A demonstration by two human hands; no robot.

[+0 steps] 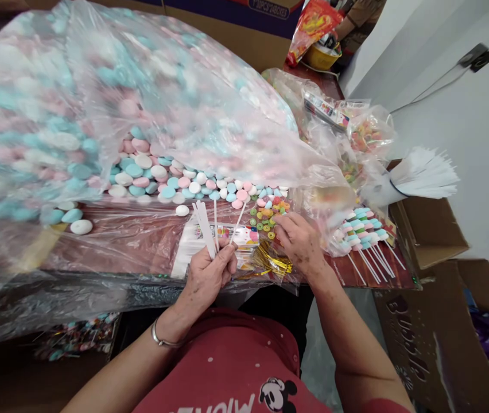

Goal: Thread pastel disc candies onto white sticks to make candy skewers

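Observation:
My left hand [208, 274] is closed around several thin white sticks [205, 228] that fan upward; one of them carries a pink sweet [241, 195] at its tip. My right hand [299, 242] reaches palm down over a small heap of coloured ring sweets [267, 217], fingers curled at the heap; what they pinch is hidden. Pink, blue and white round marshmallow sweets [154, 172] spill from a big clear plastic bag [98, 97] across the table in front of both hands. Gold twist ties [270, 261] lie between my hands.
Finished sweet skewers [363, 235] lie in a row at the right. A bundle of white sticks [420, 172] juts out above an open cardboard box [427, 229]. More bagged sweets [365, 135] sit behind. Another person [356, 23] is at the far end. Cardboard boxes [244, 28] stand behind the table.

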